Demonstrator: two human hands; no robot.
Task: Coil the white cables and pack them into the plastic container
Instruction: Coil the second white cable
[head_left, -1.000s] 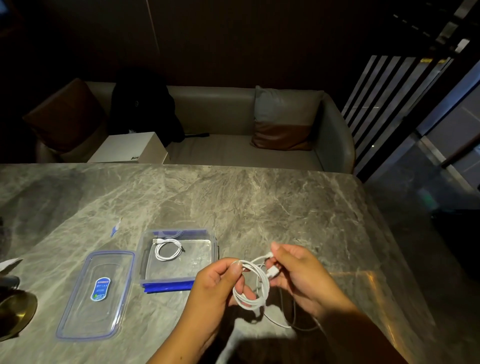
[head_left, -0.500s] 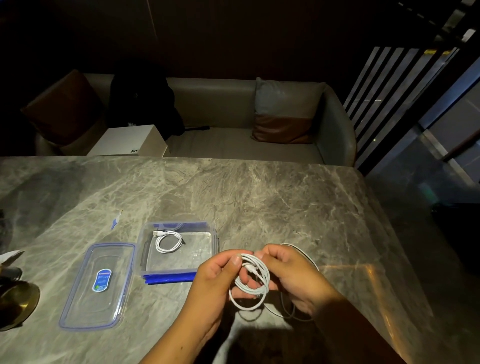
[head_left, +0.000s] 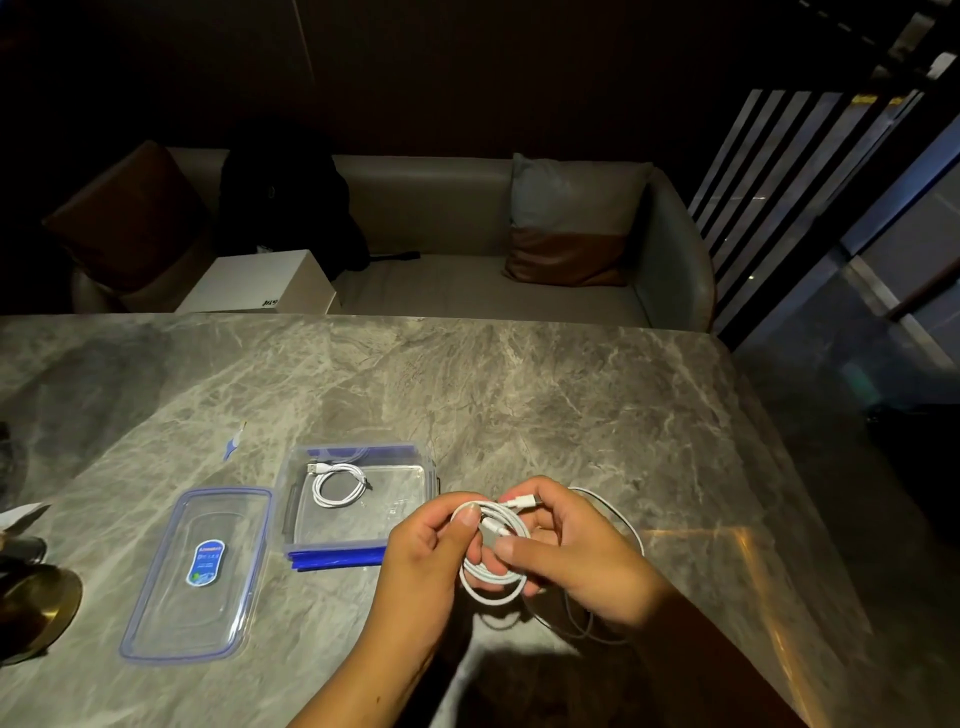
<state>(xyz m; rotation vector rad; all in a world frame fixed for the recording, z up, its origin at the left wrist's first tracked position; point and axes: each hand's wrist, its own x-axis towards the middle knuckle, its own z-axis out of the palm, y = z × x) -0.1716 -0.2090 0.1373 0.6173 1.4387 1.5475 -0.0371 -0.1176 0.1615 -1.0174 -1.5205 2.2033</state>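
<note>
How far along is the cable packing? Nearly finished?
One coiled cable already lies in the open container. A second cable, partly coiled, is gripped by the left hand and right hand, with its loose tail on the table. Left: finish it, pack it; the lid lies off beside the container.

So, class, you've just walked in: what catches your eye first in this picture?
The left hand and right hand, low over the marble table, pinch a white cable wound into a loop. Left of them sits the open plastic container with another coiled cable inside, and its lid lies flat further left.
</note>
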